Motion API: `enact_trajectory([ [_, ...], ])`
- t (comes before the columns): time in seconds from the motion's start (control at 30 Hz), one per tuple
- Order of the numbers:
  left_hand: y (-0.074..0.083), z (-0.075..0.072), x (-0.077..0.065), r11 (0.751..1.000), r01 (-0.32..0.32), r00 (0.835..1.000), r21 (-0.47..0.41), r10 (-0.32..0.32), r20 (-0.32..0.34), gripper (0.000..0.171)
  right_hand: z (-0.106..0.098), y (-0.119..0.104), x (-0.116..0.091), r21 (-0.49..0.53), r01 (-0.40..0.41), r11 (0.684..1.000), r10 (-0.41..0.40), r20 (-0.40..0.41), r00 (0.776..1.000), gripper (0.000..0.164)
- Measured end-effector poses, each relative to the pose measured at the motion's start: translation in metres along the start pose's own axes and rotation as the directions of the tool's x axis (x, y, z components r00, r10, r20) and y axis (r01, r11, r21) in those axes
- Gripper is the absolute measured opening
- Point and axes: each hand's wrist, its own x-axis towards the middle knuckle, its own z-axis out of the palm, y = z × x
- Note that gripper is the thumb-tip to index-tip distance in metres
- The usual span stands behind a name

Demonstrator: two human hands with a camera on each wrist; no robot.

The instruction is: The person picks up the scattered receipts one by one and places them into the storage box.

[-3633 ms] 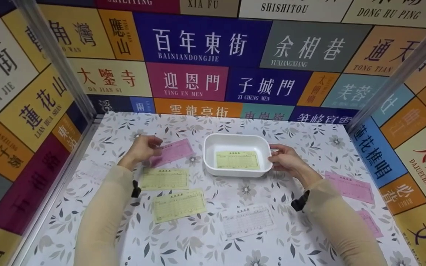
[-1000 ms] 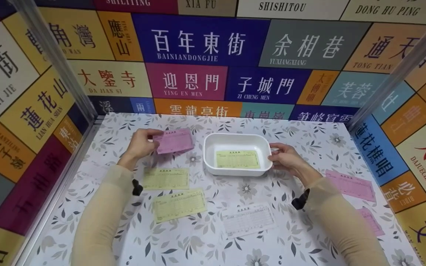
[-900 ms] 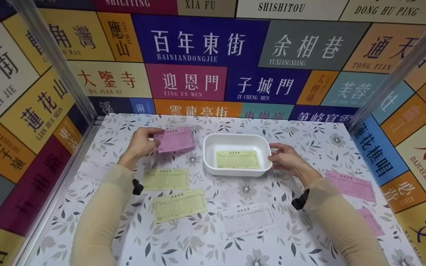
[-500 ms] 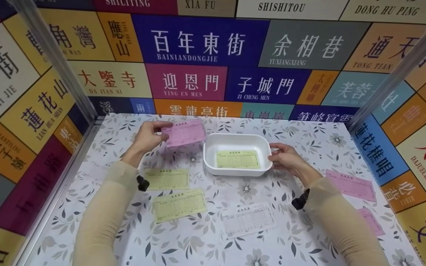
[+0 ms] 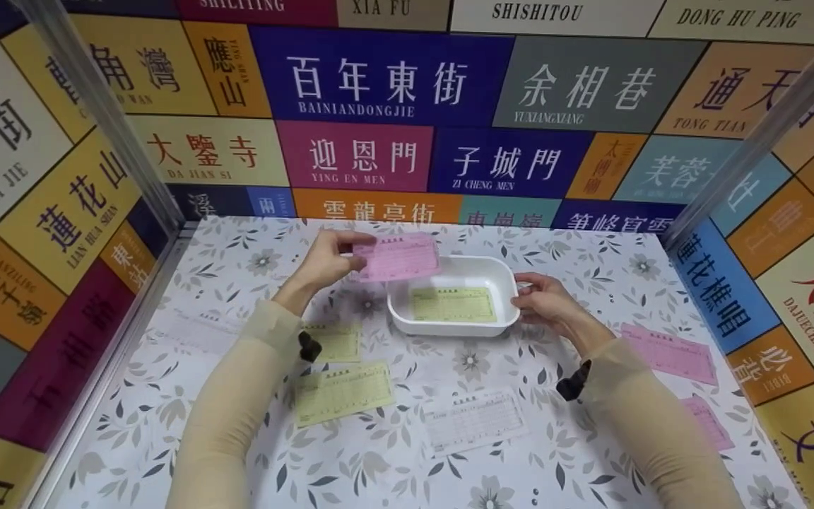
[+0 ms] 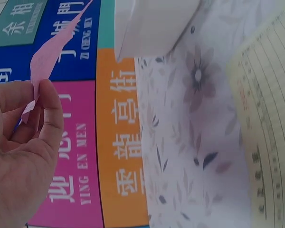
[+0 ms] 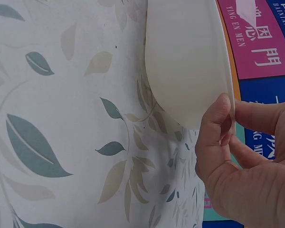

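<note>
Left hand [image 5: 329, 258] pinches pink slip [image 5: 403, 257] by its left end, thumb one side, fingers the other. Slip is up off the table [image 5: 386, 459], printed face toward head camera; left wrist view has it nearly edge-on and bent. In head view its lower right part overlaps the far left corner of the tray [image 5: 453, 329]; cannot tell if they touch.

Right hand [image 5: 552, 304] grips the tray's right rim between thumb and fingers. Tray is white, upright, with one yellow slip [image 5: 453, 305] lying flat on its floor.

Nearer the body, left of centre, two more slips: a yellow sheet [image 5: 343, 394] in full view, and behind it a second yellow sheet [image 5: 340, 343], partly hidden by the left cuff. White slip [image 5: 475, 422] lies in front of the tray; a faint white sheet [image 5: 198, 331] sits far left, partly behind the left sleeve [image 5: 230, 417]. Right side: pink sheet [image 5: 670, 353], plus a lower pink sheet [image 5: 709, 424] partly covered by the right sleeve [image 5: 651, 417]. Lettered wall panels [image 5: 382, 71] beyond.
</note>
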Motion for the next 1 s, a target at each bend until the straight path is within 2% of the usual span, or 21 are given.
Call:
enact_trajectory([
  [0.2, 0.004, 0.029, 0.01, 0.999, 0.042, 0.997, 0.014, -0.042, 0.067, 0.056, 0.0, 0.0, 0.001, 0.001, 0.005, 1.0, -0.005, 0.0, 1.0, 0.075],
  [0.33, 0.006, 0.049, 0.016, 0.995, 0.096, 0.988, 0.01, -0.097, 0.117, 0.057, -0.001, 0.0, 0.002, -0.003, 0.01, 1.0, -0.01, 0.0, 1.0, 0.074],
  [0.43, 0.006, 0.064, 0.02, 0.992, 0.124, 0.983, 0.025, -0.126, 0.13, 0.056, -0.001, 0.0, 0.002, -0.008, 0.014, 1.0, -0.014, -0.004, 1.0, 0.074],
  [0.7, 0.003, 0.099, 0.031, 0.988, 0.094, 0.98, 0.123, -0.113, 0.161, 0.057, 0.0, 0.001, 0.001, -0.01, 0.0, 1.0, 0.0, -0.014, 1.0, 0.075],
  [1.0, 0.0, 0.121, 0.036, 0.968, 0.091, 0.973, 0.234, -0.137, 0.187, 0.057, 0.0, -0.001, -0.002, -0.002, 0.004, 1.0, -0.005, -0.006, 1.0, 0.074],
])
